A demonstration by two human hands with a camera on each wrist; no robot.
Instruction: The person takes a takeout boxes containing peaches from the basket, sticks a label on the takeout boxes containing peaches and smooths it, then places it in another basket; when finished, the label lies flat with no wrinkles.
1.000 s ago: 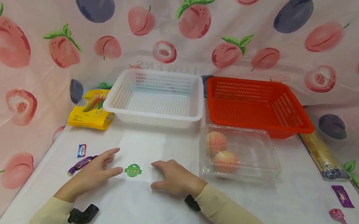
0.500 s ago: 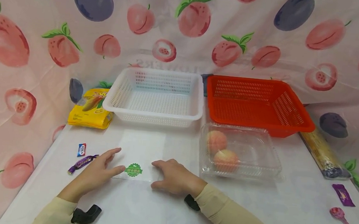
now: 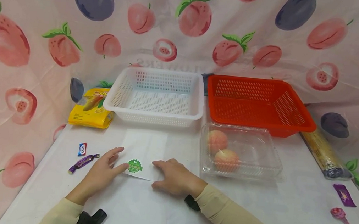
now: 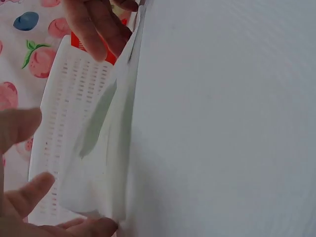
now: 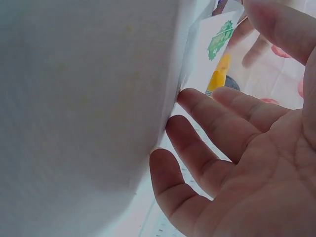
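On the white table (image 3: 254, 204), taking the white basket (image 3: 156, 97) as the landmark: the red basket (image 3: 258, 103) stands just to its right, rim beside rim, both of them against the fruit-print backdrop (image 3: 187, 27). Right of the white basket and nearer the person sits a clear clamshell box (image 3: 241, 151) with two peaches (image 3: 222, 151) inside. Left of the white basket lies a yellow snack pack (image 3: 91, 111).

Directly in front of the white basket lies a clear bag (image 3: 142, 153) with a green sticker (image 3: 135, 166) near its front edge (the film is so clear that it almost vanishes against the table). Both hands are at that front edge. The left hand (image 3: 101, 174) has its fingers spread and straight, the forefinger touching the bag beside the sticker. The right hand (image 3: 173, 177) lies over the bag's right front corner, fingers loosely bent; the right wrist view shows fingertips (image 5: 190, 98) against the film's edge, but I cannot tell whether they pinch it.

The bag looks very light, limp and slick, likely to cling flat to the table; the lifted front edge by the sticker seems the sensible place to take hold of it.

Smaller bits: two wrapped sweets (image 3: 82, 155) lie front-left of the white basket; far to its right lie a purple sachet (image 3: 345, 195) and a lollipop (image 3: 338, 213).
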